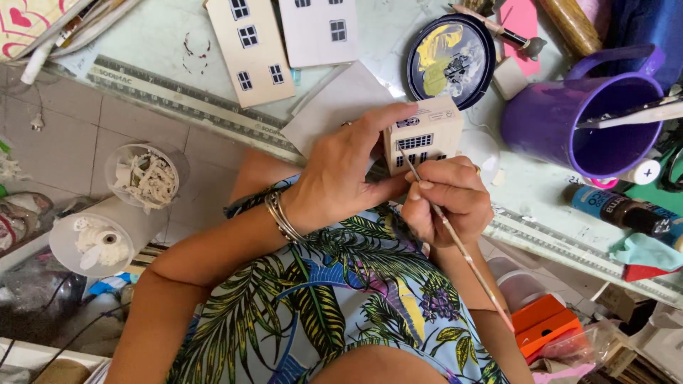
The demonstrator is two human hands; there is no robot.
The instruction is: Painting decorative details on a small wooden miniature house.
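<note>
Starting at nine o'clock, two clear tubs (146, 178) of white scraps sit on the floor below the table (153, 43) edge, well apart from the work. Toward the middle, the left hand (348, 178) — bangles (283, 217) at the wrist — grips a small cream block house (425, 134), thumb under its lower side and fingers curled over its top, holding it just off the table edge above the lap. Just beside it at five o'clock, the right hand (447, 199) is closed in a pinch on a thin brush (455, 238), whose tip touches the house's dark-lined window face. My reading is that the fine lines are the weak point: the house is held in the air rather than rested, so any tremor or a shifted grip could drag a line crooked, and the left thumb lies near enough to the painted face to smear wet marks. At twelve o'clock two flat house fronts (284, 39) lie on the table; a slip would hardly reach them. Further right, at one o'clock, a dark lid (450, 58) holds yellow and black paint, and at two o'clock a purple mug (580, 121) stands with tools leaning in it — reaching across for more paint could, I think, knock the mug or the paint bottle (626, 213) lying at three o'clock by the edge.
</note>
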